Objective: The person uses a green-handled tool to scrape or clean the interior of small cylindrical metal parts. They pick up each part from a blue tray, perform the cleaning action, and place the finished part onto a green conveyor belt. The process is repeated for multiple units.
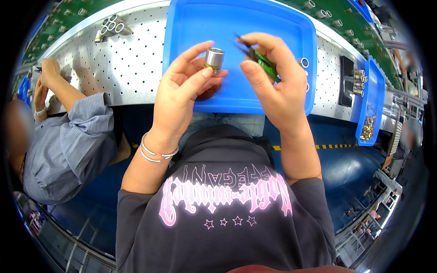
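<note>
My left hand [179, 88] pinches a short silver metal cylinder [215, 57] with a brass-coloured lower end, its open top facing up. Across from it, my right hand [284, 86] is closed around a small hand tool with green grips [266, 67] and dark, slightly blurred tips, perhaps nippers or pliers. The tips point up and left, apart from the cylinder. Both hands are over a large blue tray [205, 20]. A reddish-brown patch of small material [210, 93] lies in the tray below my left hand, partly hidden by it.
The tray rests on a perforated metal bench [141, 59]. Several metal cylinders [109, 25] stand at the back left; others are on the right near a black phone-like slab [347, 79]. A smaller blue tray [371, 100] holds brass pieces. A co-worker in a striped shirt [77, 132] works at left.
</note>
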The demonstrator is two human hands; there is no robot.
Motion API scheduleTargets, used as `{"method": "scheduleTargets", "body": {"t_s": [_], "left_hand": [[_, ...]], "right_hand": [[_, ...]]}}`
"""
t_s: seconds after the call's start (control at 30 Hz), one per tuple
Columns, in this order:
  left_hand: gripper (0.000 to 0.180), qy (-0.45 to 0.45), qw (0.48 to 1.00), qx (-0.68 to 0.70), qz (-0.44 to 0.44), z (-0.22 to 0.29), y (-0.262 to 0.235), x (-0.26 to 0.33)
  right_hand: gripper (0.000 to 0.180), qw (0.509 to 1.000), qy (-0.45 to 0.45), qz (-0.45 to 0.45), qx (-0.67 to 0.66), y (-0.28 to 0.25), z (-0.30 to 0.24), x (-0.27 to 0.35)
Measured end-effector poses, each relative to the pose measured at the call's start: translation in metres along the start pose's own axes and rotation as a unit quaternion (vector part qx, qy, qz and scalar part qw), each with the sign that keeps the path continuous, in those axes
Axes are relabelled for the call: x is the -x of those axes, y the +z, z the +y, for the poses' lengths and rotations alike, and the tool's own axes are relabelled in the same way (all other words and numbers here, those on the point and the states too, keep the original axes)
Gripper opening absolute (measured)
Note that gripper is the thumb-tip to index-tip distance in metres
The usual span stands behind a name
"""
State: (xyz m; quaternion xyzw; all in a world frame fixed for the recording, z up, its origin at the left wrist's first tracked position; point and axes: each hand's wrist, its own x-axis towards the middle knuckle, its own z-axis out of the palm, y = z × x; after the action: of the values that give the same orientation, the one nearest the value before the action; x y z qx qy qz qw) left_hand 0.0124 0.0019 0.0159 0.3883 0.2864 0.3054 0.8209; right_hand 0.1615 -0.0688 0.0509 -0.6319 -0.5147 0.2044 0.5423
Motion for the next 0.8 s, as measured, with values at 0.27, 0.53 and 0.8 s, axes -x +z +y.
{"method": "scheduleTargets", "body": {"t_s": [0.27,0.53,0.8], "left_hand": [[0.047,0.029,0.999,-0.008,-0.014,-0.002,-0.007,0.000],[0.044,0.038,0.999,0.010,-0.007,0.000,-0.004,0.001],[0.043,0.036,0.999,0.022,0.004,0.001,-0.003,0.002]], "right_hand": [[0.018,0.984,-0.091,-0.036,0.146,0.002,0.021,0.008],[0.015,0.984,-0.083,-0.029,0.152,0.003,0.020,0.008],[0.013,0.984,-0.086,-0.027,0.156,0.003,0.017,0.008]]}}
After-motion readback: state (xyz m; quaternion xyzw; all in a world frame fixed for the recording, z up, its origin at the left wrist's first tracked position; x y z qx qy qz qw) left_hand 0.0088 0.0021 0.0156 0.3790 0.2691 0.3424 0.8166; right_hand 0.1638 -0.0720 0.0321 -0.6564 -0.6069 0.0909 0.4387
